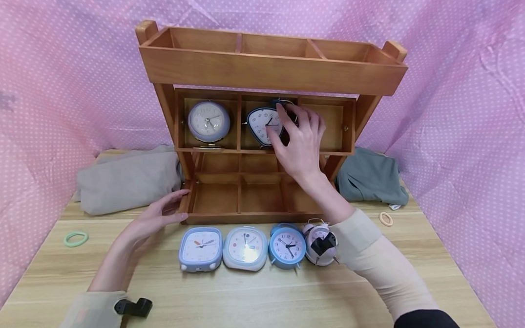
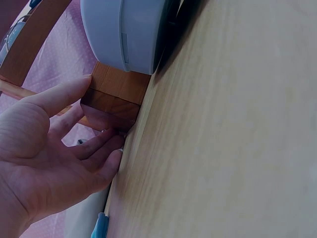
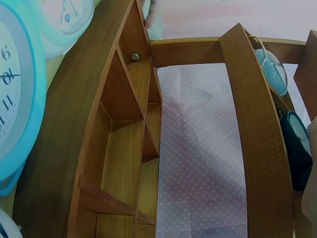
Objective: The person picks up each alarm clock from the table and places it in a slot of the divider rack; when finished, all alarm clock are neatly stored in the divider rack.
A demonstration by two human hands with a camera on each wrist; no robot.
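Observation:
A three-tier wooden rack (image 1: 271,72) with divided trays stands on the table. My right hand (image 1: 300,143) reaches into the middle tray and holds a dark blue rounded-triangle alarm clock (image 1: 262,122), thumb on its face and fingers at its top. That clock leans tilted in the middle compartment; my hand hides part of it. A round lavender alarm clock (image 1: 208,120) sits in the compartment to its left. My left hand (image 1: 156,218) grips the lower tray's left end; the left wrist view shows the thumb at the wooden corner (image 2: 116,91) and fingers along its side.
In front of the rack stand a square blue clock (image 1: 201,249), a pale blue-white clock (image 1: 245,249), a round blue clock (image 1: 287,247) and a pale twin-bell clock (image 1: 318,235). Grey cloth (image 1: 125,180), dark green cloth (image 1: 369,176), a green ring (image 1: 76,239) and a beige ring (image 1: 385,219) flank them.

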